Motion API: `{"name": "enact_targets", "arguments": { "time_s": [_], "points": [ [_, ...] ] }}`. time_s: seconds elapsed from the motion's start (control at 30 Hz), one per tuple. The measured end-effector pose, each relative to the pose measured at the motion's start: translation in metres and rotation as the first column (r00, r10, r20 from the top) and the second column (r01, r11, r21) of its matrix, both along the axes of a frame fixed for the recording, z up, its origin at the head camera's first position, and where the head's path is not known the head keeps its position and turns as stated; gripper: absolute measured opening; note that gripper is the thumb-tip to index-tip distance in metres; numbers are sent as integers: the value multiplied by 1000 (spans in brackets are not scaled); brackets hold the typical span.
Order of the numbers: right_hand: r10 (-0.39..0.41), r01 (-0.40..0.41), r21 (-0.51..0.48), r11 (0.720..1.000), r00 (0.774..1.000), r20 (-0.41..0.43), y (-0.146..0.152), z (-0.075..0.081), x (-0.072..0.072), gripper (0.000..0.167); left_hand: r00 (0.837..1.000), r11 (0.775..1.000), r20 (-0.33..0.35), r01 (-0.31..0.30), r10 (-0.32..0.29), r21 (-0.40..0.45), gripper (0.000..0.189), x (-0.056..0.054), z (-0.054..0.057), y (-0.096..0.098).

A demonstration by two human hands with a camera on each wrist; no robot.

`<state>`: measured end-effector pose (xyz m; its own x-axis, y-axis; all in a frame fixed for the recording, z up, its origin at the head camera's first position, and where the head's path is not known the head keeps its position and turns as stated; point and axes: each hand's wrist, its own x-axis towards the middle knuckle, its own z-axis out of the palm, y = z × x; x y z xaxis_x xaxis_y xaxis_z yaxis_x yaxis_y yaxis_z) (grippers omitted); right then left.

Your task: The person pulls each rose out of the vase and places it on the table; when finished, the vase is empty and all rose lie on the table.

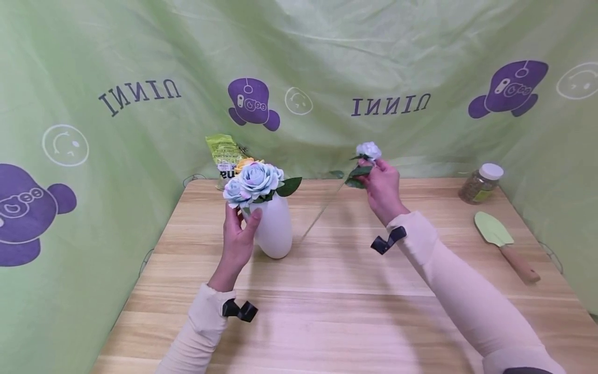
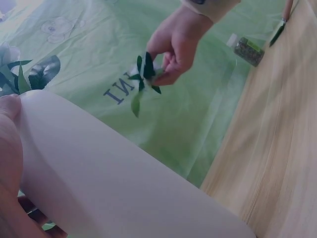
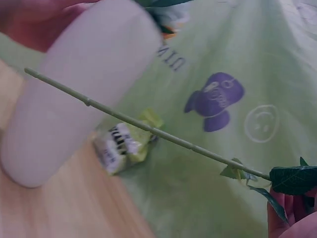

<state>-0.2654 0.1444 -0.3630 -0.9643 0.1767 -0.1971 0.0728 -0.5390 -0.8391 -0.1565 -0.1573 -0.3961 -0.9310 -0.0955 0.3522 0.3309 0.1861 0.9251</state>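
My left hand [image 1: 237, 246] grips a white vase [image 1: 276, 231] near its mouth, thumb on the near side. Pale blue artificial roses [image 1: 257, 179], a yellow rose [image 1: 245, 164] and a dark green leaf [image 1: 289, 186] fill the vase's top. Off to the right, my right hand [image 1: 384, 191] pinches another artificial rose [image 1: 369, 150], pale whitish-blue, just below its bloom. Its long green stem [image 3: 168, 136] slants down toward the vase, bare at the free end, with leaves [image 3: 294, 179] near the fingers. In the head view the stem's tip is apart from the vase mouth.
Behind the vase stands a green and white packet [image 1: 224, 156]. A jar with a white lid [image 1: 482, 184] sits at the table's back right, and a green spatula with a wooden handle [image 1: 495, 228] lies nearer. Green printed cloth [image 1: 327, 62] surrounds the wooden table [image 1: 327, 311].
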Motion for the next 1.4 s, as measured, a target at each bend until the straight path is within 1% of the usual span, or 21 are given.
{"name": "enact_targets", "arguments": {
  "time_s": [0.13,0.27,0.47,0.5,0.63,0.7,0.8,0.97,1.07,1.17,1.4],
  "points": [
    [86,-92,126,988,995,52,-15,-15,10,53,1000,1000,4,-9,8,8,66,0,0,-1],
    [170,-185,234,954,982,86,-27,-29,19,52,1000,1000,2,-5,5,10,66,0,0,0],
    [281,-317,348,882,948,150,-33,-46,28,53,1000,1000,-2,9,-9,18,67,-1,-1,1],
    [294,-333,373,866,942,161,-33,-49,30,52,1000,1000,-2,8,-8,17,67,-1,-1,0],
    [324,-380,441,813,925,200,-34,-62,34,47,1000,1000,0,4,-4,12,67,-1,-2,0],
    [330,-397,471,788,918,222,-35,-69,37,44,1000,1000,1,0,0,12,67,-1,-2,-1],
    [338,-419,483,769,907,249,-37,-81,40,43,1000,1000,3,-1,1,14,67,-1,-2,-1],
    [330,-441,479,759,895,301,-41,-95,45,44,1000,1000,5,9,-9,9,68,-1,1,0],
    [327,-456,488,744,886,329,-44,-101,47,45,1000,1000,12,7,-8,18,67,0,1,1],
    [316,-461,505,730,882,349,-49,-106,48,46,1000,1000,13,4,-4,25,68,0,1,1],
    [289,-462,591,662,884,367,-56,-114,47,43,1000,1000,5,4,-4,18,67,0,2,0]
  ]
}}
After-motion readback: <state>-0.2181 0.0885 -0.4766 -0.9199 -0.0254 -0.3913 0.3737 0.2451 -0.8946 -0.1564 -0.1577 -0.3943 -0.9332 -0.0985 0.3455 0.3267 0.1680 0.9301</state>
